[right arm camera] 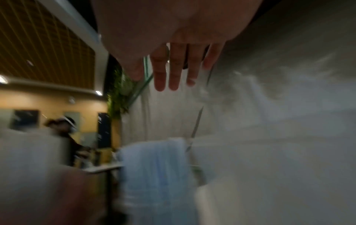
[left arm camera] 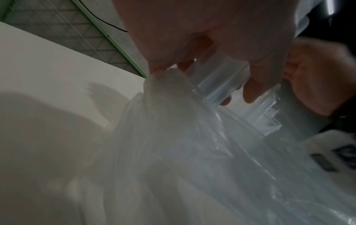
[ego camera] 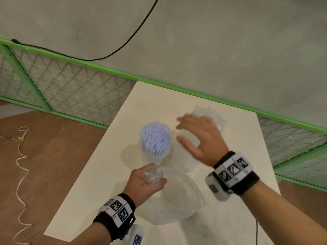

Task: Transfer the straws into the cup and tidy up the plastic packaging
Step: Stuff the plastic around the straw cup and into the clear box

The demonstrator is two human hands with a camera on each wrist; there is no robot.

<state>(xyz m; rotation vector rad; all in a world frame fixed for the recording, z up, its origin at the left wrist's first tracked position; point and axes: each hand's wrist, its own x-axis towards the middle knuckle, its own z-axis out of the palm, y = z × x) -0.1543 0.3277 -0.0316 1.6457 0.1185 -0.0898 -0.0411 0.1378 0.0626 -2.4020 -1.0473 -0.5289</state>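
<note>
A clear cup (ego camera: 154,157) stands mid-table, packed with upright pale blue straws (ego camera: 155,137); the straws (right arm camera: 156,172) show blurred in the right wrist view. My left hand (ego camera: 146,183) grips the bunched neck of a large clear plastic bag (ego camera: 178,197), which drapes down onto the table. In the left wrist view the bag (left arm camera: 192,152) hangs below my curled fingers (left arm camera: 250,91). My right hand (ego camera: 196,137) hovers open, fingers spread, to the right of the cup, above a blurred clear plastic piece (ego camera: 187,137). Crumpled clear wrapping (ego camera: 210,114) lies just beyond it.
The white table (ego camera: 238,156) ends at a green mesh fence (ego camera: 70,85) with a grey wall behind. A black cable (ego camera: 123,45) hangs across the wall. A white cord (ego camera: 21,156) lies on the brown floor at left. Another person (right arm camera: 63,126) shows far off.
</note>
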